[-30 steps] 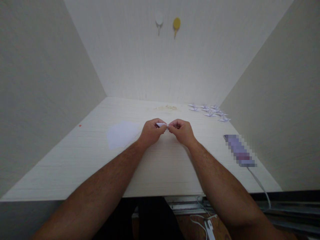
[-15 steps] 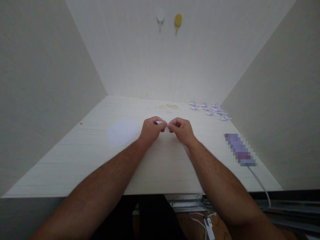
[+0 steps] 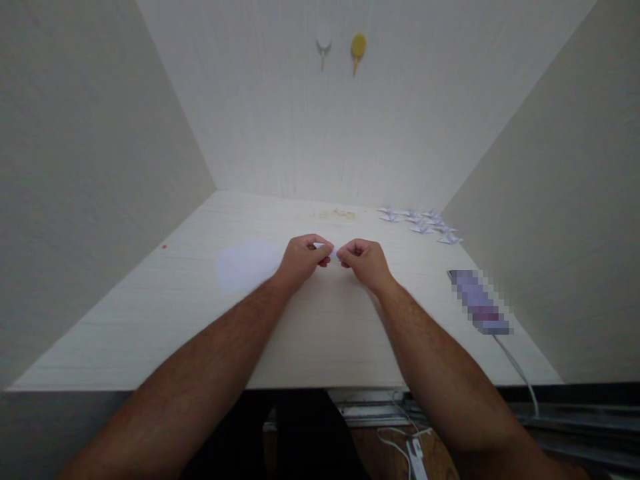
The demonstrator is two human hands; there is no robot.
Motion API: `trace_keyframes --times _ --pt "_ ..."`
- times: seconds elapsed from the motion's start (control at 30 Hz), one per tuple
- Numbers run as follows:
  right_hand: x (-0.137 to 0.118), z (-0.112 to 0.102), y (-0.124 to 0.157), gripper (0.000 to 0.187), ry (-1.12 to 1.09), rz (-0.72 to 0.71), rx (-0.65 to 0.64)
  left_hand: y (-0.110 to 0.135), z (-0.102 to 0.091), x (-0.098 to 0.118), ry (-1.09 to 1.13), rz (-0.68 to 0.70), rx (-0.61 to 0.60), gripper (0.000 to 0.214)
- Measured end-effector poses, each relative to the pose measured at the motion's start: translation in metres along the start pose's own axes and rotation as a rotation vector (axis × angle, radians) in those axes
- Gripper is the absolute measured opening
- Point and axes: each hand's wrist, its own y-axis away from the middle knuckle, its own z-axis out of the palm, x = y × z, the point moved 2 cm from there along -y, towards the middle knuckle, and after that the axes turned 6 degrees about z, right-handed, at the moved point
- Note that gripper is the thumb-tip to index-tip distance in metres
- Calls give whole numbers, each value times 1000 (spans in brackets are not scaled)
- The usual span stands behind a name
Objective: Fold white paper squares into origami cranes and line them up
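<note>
A small piece of folded white paper [image 3: 335, 254] is pinched between my two hands above the middle of the table. My left hand [image 3: 303, 259] is closed on its left side, thumb over the curled fingers. On the other side, my right hand [image 3: 369, 262] grips it between thumb and fingertip. Most of the paper is hidden by the fingers, so its folds cannot be made out. White paper sheets [image 3: 245, 265] lie flat beside my left forearm. Several folded paper cranes [image 3: 423, 227] stand grouped at the back right.
A phone-like device [image 3: 479, 303], blurred out, lies on the right with a white cable [image 3: 517, 367] running over the table edge. Walls enclose the white table [image 3: 330, 333] on three sides. White and yellow hooks [image 3: 359, 45] are on the back wall. A power strip [image 3: 417, 459] lies below.
My fingertips have drawn very slightly apart, with the paper still between them. The whole view has shifted a little; the cranes, sheets and device stay in place.
</note>
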Motion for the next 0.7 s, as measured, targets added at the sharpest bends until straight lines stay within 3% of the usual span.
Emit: trace_keyframes --times 0.17,0.3,0.47,0.7 --pt "1 3 0 25 -103 -75 25 -3 -2 -6 161 39 6 26" --pt "1 3 1 34 -131 -158 176 -7 -4 -10 208 47 59 29" --pt "-3 -2 5 23 11 -260 348 -7 -6 -9 169 89 76 30" --pt "-8 -3 7 5 185 -447 346 -5 -5 -4 109 120 132 27"
